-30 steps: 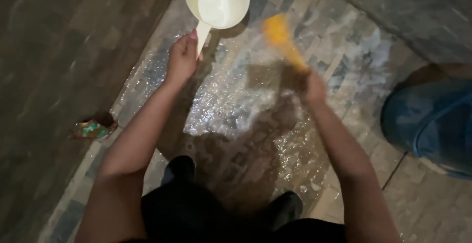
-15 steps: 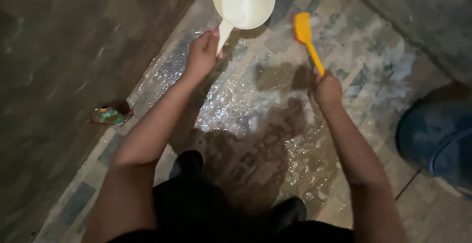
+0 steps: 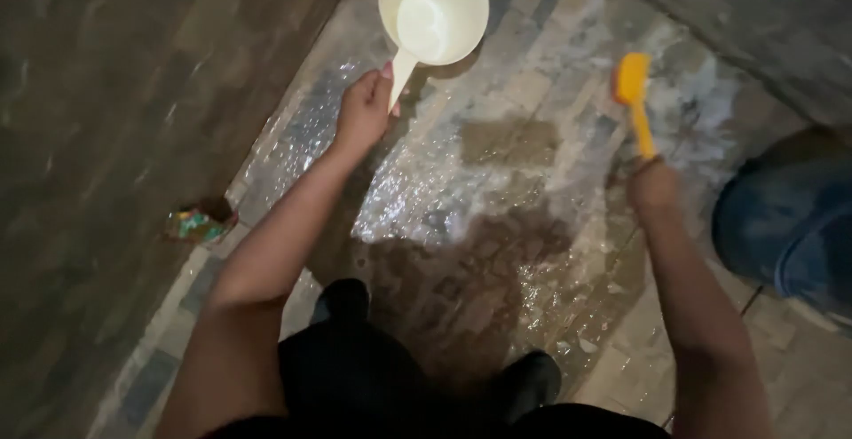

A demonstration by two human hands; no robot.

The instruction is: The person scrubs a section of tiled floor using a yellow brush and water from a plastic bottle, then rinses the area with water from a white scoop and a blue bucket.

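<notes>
My left hand (image 3: pixel 362 117) grips the handle of a cream plastic dipper (image 3: pixel 433 11) that has water in its bowl and is held level above the floor. My right hand (image 3: pixel 654 187) holds the handle of a yellow scrubbing brush (image 3: pixel 632 84), its head pointing away from me over the wet, soapy brick floor (image 3: pixel 461 190). Both arms reach forward, the dipper at the upper middle and the brush at the upper right. My dark shoes (image 3: pixel 531 377) stand on the wet patch below.
A blue plastic container (image 3: pixel 785 230) sits at the right edge. A small crumpled colourful wrapper (image 3: pixel 197 224) lies on the floor at the left, by the edge of the paving. Dark walls run along the left side and the top right corner.
The brush has swung to the right across the wet floor with my right hand. The dipper stays held over the same spot.
</notes>
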